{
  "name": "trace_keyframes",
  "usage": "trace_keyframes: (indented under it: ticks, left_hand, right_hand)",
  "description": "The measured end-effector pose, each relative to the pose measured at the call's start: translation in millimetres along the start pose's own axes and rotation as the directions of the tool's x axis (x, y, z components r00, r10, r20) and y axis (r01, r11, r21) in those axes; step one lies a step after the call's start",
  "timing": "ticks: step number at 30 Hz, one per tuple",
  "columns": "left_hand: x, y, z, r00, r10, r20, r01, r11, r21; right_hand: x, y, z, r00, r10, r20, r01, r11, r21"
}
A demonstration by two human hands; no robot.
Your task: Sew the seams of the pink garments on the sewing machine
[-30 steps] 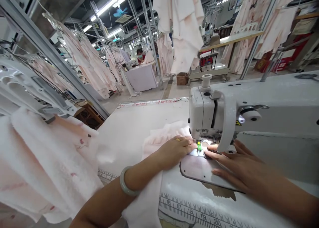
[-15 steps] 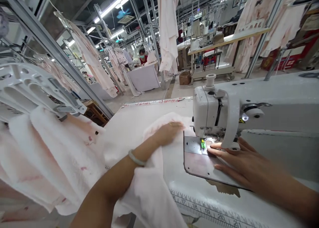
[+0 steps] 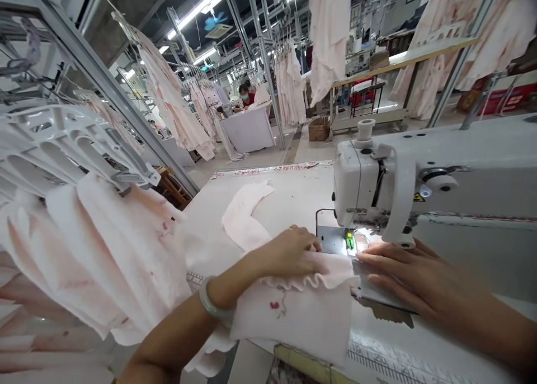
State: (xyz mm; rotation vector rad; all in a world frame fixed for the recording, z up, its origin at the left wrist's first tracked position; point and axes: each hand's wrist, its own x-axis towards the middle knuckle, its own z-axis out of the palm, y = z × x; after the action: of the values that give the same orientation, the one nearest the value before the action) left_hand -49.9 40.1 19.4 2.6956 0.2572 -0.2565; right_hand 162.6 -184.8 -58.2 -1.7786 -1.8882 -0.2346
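My left hand [image 3: 289,254] lies palm down, fingers together, on a pale pink ruffled fabric piece [image 3: 302,308] with a small red embroidered motif, pressing its frilled edge just left of the needle. My right hand [image 3: 413,280] rests flat with fingers stretched out on the metal plate beside the presser foot [image 3: 349,240] of the white sewing machine [image 3: 419,177]. The fabric hangs over the table's front edge. A jade-coloured bangle [image 3: 208,304] sits on my left wrist.
Another pink strip [image 3: 244,211] lies on the white table [image 3: 285,197] behind my left hand. A stack of pink garment pieces [image 3: 96,250] hangs on a rack at the left. Garments hang overhead; a person [image 3: 244,96] sits at a far table.
My left hand pushed the earlier fabric away to the back, then came back near the needle with a ruffled embroidered piece under it. My right hand stayed by the presser foot.
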Motion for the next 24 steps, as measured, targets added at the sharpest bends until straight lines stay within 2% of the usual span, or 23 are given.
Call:
trace_keyframes:
  ticks: [3,6,8,11,15,17,19,21,24]
  left_hand:
    - [3,28,5.6,0.999,-0.027,0.045,0.029,0.998,-0.047]
    - [12,39,4.0,0.996,-0.075,0.048,0.086,0.947,-0.311]
    - [17,40,5.9,0.998,-0.067,0.019,0.068,0.872,-0.486]
    - [22,35,14.2,0.997,-0.074,-0.038,0.032,0.762,-0.647]
    - [21,25,24.0,0.998,-0.066,0.02,0.055,0.584,-0.81]
    - [20,23,26.7,0.996,-0.076,0.035,0.071,0.54,-0.839]
    - [21,25,29.6,0.99,-0.141,-0.011,0.077,0.605,-0.792]
    - [24,27,33.1,0.976,-0.188,-0.109,0.068,0.739,-0.67]
    - [29,31,39.1,0.966,-0.185,-0.181,0.079,0.877,-0.473]
  right_hand:
    - [0,-4,0,0.999,-0.012,0.037,0.007,0.989,0.151]
    - [-4,-7,6,0.991,0.104,0.088,-0.125,0.949,0.288]
    - [-6,-10,10,0.974,0.175,0.145,-0.217,0.903,0.37]
    - [0,-19,6,0.946,0.248,0.207,-0.316,0.842,0.438]
    - [16,-39,-9,0.934,0.185,0.307,-0.328,0.786,0.524]
    - [18,-44,-10,0.939,0.154,0.306,-0.303,0.794,0.527]
    - [13,-41,-3,0.96,0.163,0.228,-0.252,0.856,0.451]
    - [3,-33,7,0.977,0.182,0.11,-0.208,0.927,0.311]
    - [-7,-21,16,0.992,0.106,-0.072,-0.097,0.988,0.122]
